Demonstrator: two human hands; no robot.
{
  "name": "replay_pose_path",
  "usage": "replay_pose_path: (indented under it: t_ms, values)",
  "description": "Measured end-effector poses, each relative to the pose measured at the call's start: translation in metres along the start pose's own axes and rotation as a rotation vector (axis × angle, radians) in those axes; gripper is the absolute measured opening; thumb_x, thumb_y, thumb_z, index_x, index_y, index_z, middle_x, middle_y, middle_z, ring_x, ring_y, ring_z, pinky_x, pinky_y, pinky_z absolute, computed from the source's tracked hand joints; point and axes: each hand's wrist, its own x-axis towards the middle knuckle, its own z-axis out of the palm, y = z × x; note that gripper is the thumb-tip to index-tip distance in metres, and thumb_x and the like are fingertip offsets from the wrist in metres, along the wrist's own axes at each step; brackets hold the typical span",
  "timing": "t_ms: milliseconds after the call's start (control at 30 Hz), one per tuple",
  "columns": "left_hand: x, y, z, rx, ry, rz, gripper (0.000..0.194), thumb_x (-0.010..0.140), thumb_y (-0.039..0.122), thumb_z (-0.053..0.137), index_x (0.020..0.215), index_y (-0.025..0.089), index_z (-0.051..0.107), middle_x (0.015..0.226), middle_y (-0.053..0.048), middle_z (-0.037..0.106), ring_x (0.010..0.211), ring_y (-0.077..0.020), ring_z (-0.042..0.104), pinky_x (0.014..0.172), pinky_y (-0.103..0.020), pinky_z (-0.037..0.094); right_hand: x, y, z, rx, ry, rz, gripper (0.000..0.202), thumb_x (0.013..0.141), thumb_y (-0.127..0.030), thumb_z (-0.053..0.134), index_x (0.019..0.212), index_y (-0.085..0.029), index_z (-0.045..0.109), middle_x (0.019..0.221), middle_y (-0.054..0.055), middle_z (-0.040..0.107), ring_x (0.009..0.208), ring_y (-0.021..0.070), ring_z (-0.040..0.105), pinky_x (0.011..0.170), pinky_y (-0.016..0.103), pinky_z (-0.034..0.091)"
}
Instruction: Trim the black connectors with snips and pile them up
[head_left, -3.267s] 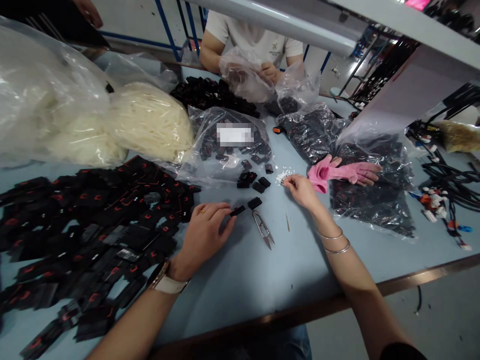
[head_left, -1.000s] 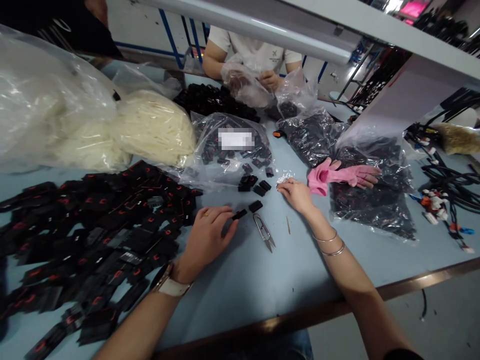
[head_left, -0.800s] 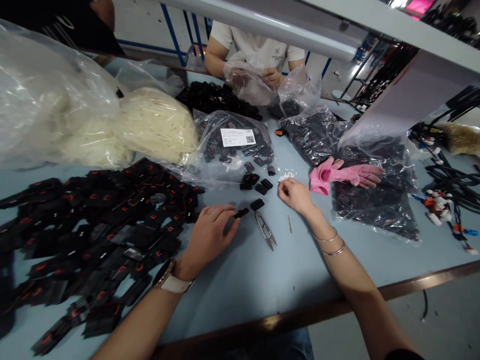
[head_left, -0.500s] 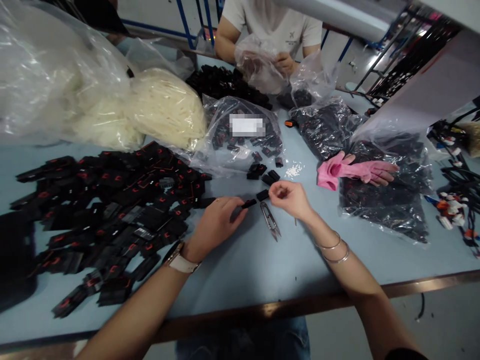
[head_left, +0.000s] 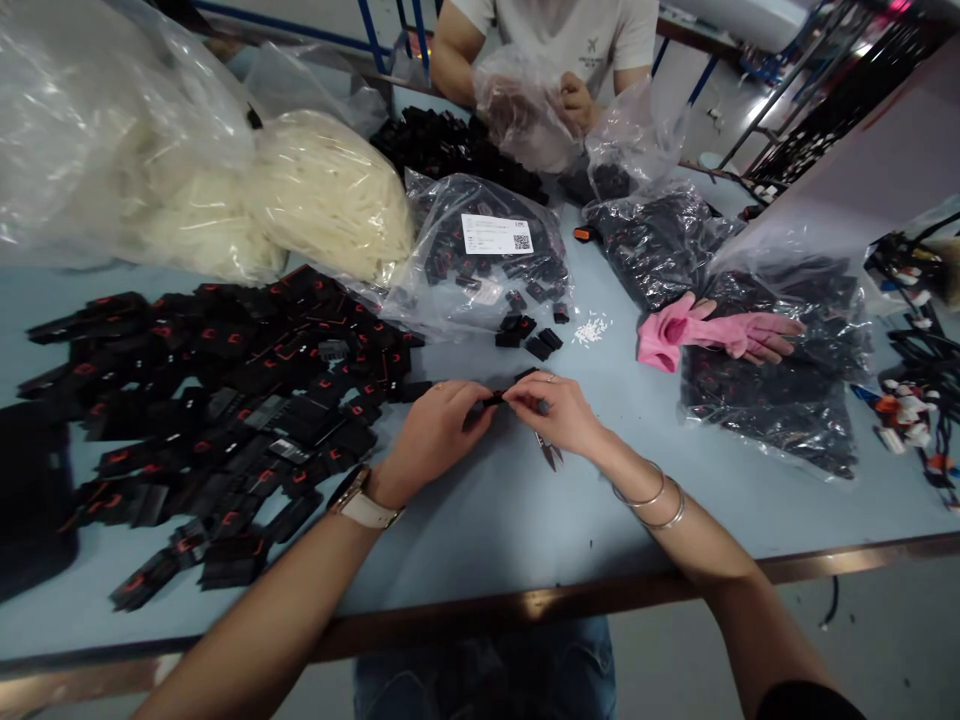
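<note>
while a black part [head_left: 493, 399] is pinched by the left hand [head_left: 436, 432], the right hand's [head_left: 561, 411] hold cannot be told. white bits [head_left: 591, 330] are left loose.

Pink glove [head_left: 739, 332]: three o'clock, lying across dark-filled plastic bags [head_left: 772, 410], its fingers pointing outward
Cream-filled bag [head_left: 330, 195]: between ten and eleven o'clock, clear plastic, bulging
Big clear bag [head_left: 112, 130]: ten o'clock, beside the cream-filled one, pale contents
Dark object [head_left: 34, 500]: nine o'clock, cut off by the view's edge, identity unclear
Person [head_left: 555, 40]: twelve o'clock, white T-shirt with a small plane print, behind crumpled clear plastic [head_left: 525, 110]
Blue rails [head_left: 371, 35]: eleven o'clock, in the background
Pale panel [head_left: 847, 180]: two o'clock, slanting
Cable bundle [head_left: 919, 400]: three o'clock, far edge, white, orange and blue connectors
Loose black cable [head_left: 832, 603]: four o'clock, on the floor
</note>
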Motion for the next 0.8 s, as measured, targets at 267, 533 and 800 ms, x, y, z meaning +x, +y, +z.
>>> replay_pose_path:
  t_ms: [267, 533, 800]
  values:
    - [0.0000, -0.0003, 0.0000, -0.014, -0.018, 0.010, 0.013, 0.088, 0.025, 0.050, 0.090, 0.019, 0.060, 0.085, -0.006, 0.069, 0.078, -0.0205, 0.064, 0.071, -0.034, 0.051, -0.0010, 0.0003, 0.0031, -0.013, 0.001, 0.023, 0.018, 0.084, -0.016, 0.053, 0.091, -0.020, 0.069, 0.085, 0.002, 0.068, 0.066, 0.0096, 0.059, 0.063, 0.023, 0.048]
    - [0.0010, 0.0019, -0.0024, -0.012, -0.007, 0.063, 0.014, 0.089, 0.024, 0.047, 0.090, 0.017, 0.060, 0.084, -0.006, 0.068, 0.077, -0.0206, 0.063, 0.070, -0.034, 0.051, 0.0002, -0.0008, 0.0017, -0.099, -0.048, 0.039, 0.023, 0.080, -0.009, 0.054, 0.091, -0.021, 0.069, 0.088, 0.002, 0.070, 0.074, 0.0112, 0.063, 0.068, 0.023, 0.049]
    - [0.0000, 0.0036, -0.0012, -0.024, -0.061, 0.048, 0.013, 0.087, 0.020, 0.049, 0.091, 0.018, 0.062, 0.088, -0.007, 0.069, 0.081, -0.0199, 0.064, 0.074, -0.034, 0.051, -0.0004, 0.0004, 0.0059, -0.226, -0.089, -0.005, 0.025, 0.082, -0.009, 0.053, 0.096, -0.022, 0.069, 0.093, 0.003, 0.071, 0.085, 0.0138, 0.065, 0.077, 0.026, 0.049]
